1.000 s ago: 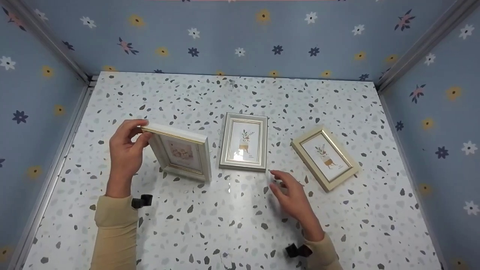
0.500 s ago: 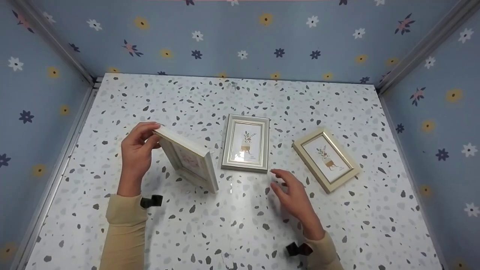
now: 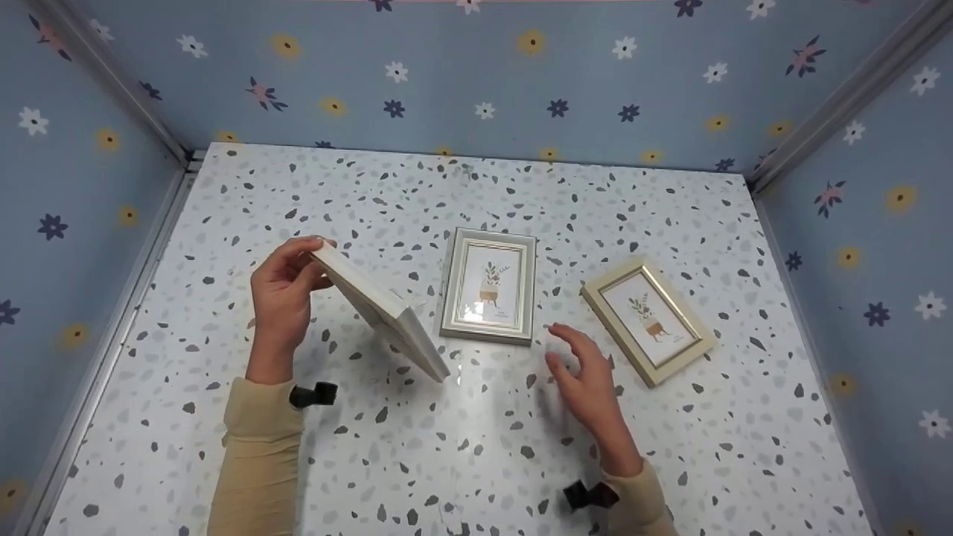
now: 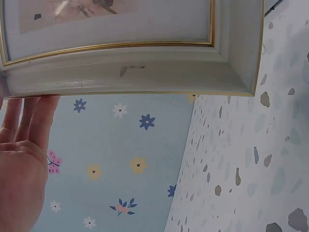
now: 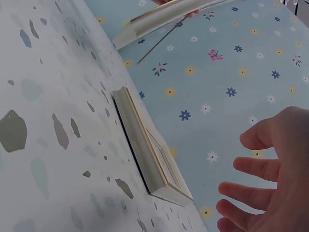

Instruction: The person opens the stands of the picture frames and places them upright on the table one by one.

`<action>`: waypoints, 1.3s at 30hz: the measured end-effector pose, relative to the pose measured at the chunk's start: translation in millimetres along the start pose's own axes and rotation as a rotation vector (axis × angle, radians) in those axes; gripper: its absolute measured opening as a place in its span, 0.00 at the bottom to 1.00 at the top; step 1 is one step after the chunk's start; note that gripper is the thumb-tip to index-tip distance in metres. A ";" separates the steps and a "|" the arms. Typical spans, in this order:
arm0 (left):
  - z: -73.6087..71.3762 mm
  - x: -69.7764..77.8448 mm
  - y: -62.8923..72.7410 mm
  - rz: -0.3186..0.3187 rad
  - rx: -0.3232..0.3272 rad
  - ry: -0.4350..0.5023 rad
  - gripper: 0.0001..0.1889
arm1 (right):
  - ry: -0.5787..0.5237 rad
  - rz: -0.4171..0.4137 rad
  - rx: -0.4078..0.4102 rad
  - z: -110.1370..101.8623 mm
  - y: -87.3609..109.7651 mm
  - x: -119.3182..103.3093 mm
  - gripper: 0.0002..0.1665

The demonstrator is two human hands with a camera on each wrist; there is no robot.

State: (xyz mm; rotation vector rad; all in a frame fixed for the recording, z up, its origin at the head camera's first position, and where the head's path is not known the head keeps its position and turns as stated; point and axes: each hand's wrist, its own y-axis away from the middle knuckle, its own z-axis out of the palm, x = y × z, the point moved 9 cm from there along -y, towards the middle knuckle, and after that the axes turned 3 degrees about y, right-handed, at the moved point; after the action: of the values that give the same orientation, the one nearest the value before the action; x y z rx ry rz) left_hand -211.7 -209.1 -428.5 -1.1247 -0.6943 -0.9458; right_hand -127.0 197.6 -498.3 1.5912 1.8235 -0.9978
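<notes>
My left hand (image 3: 283, 298) pinches the upper left corner of a white picture frame (image 3: 383, 309), thumb in front and fingers behind. This frame stands steeply tilted; its front is seen almost edge-on in the head view. Up close in the left wrist view, its white moulding (image 4: 174, 72) has gold edging and a scuff mark. My right hand (image 3: 588, 376) is held over the table with fingers spread and slightly bent, holding nothing. Just left of it lies a silver-grey picture frame (image 3: 488, 286), face up, with a plant print. The right wrist view shows a thin strip (image 5: 161, 41) slanting from the held frame.
A pale gold picture frame (image 3: 649, 320) with a similar plant print lies face up and askew to the right. White speckled tabletop (image 3: 357, 461) spreads under everything. Blue flowered panels (image 3: 447, 67) wall in the back and both sides.
My left hand has moved right and swung the white frame round, so its picture no longer shows in the head view. My right hand has shifted slightly right and its fingers have lifted a little.
</notes>
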 end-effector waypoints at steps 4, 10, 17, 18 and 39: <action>4.7 -1.3 -2.1 0.007 -0.005 0.064 0.12 | -0.039 0.004 -0.030 6.7 0.7 -6.4 0.23; 15.6 -2.6 -3.3 0.011 -0.056 0.178 0.11 | -0.061 -0.014 -0.077 17.6 -0.1 -16.7 0.22; 24.7 -2.6 -3.4 -0.006 -0.075 0.282 0.11 | -0.091 -0.044 -0.112 27.7 -3.2 -24.8 0.24; 26.1 -3.0 -3.1 -0.011 -0.079 0.297 0.11 | -0.096 -0.044 -0.117 29.2 -4.2 -25.1 0.24; 54.8 -14.8 4.6 -0.101 -0.194 0.347 0.10 | -0.439 -0.182 -0.323 75.1 -24.4 -70.5 0.21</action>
State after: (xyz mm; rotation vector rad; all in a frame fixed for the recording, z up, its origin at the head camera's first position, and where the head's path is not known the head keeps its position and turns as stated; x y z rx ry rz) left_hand -214.3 -152.2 -426.6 -1.0648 -0.3842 -1.2787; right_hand -144.8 94.3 -483.2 0.9422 1.7289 -0.9772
